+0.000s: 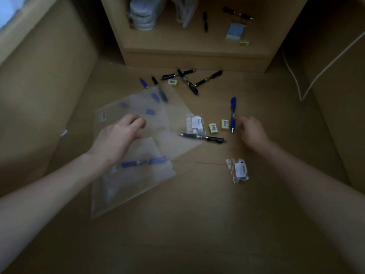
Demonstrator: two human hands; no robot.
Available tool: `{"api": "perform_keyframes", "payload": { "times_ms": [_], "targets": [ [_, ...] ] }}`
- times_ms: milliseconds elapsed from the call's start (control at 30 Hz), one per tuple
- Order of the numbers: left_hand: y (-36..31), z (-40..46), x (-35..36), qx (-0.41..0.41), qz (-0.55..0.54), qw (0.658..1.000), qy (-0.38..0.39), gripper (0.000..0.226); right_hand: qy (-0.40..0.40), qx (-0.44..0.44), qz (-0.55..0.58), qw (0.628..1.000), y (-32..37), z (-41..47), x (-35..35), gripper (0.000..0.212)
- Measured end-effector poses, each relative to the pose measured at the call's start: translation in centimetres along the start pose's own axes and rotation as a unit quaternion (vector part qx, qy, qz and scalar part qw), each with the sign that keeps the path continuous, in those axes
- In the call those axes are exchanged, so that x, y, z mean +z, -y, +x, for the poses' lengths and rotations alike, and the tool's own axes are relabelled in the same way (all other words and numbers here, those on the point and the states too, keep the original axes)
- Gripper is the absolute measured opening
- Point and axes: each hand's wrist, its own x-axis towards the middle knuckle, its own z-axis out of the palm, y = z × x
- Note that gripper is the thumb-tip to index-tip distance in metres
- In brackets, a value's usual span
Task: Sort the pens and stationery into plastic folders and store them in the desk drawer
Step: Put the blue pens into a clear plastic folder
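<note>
Head view, largest to smallest:
table (197, 224): carries everything; loose stationery is spread across the far half.
far folder (173, 115): clear plastic, flat on the table, blue pens showing through it near the far edge.
near folder (128, 186): overlaps the far one, one blue pen inside by its top edge.
left hand (120, 135): over the folders, fingers loosely curled, nothing in its grip. Blurred, so contact is probably a light touch at most.
right hand (249, 131): fingers relaxed, holding nothing, fingertips just beside the blue pen (233, 113).
black pen (203, 137): lies at the far folder's edge.
erasers (213, 128): two small yellow blocks between the bagged items and the blue pen.
step advice: pinch the blue pen mid-barrel; the left hand should lift a folder's opening first, then slide the pen in lengthwise.
</note>
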Motion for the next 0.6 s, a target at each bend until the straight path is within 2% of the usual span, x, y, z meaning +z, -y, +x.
{"api": "perform_keyframes", "payload": {
  "times_ms": [100, 267, 400, 600],
  "targets": [
    [0.5, 0.4, -0.2, -0.022, 0.0, 1.0, -0.018, 0.03, 0.028, 0.009, -0.035, 0.999, 0.2, 1.5, 0.4, 0.052],
    [0.9, 0.7, -0.4, -0.03, 0.016, 0.999, -0.013, 0.027, 0.011, -0.021, -0.072, 0.997, 0.3, 2.6, 1.1, 0.039],
    [0.8, 0.9, -0.4, -0.024, 0.017, 1.0, -0.009, 0.027, -0.027, -0.03, 0.024, 0.999, -0.5, 1.8, 1.8, 0.025],
    [0.2, 1.0, -0.7, -0.013, 0.017, 1.0, -0.005, 0.028, -0.055, -0.07, 0.041, 0.995, -0.4, -1.9, 2.7, 0.02]
  ]
}}
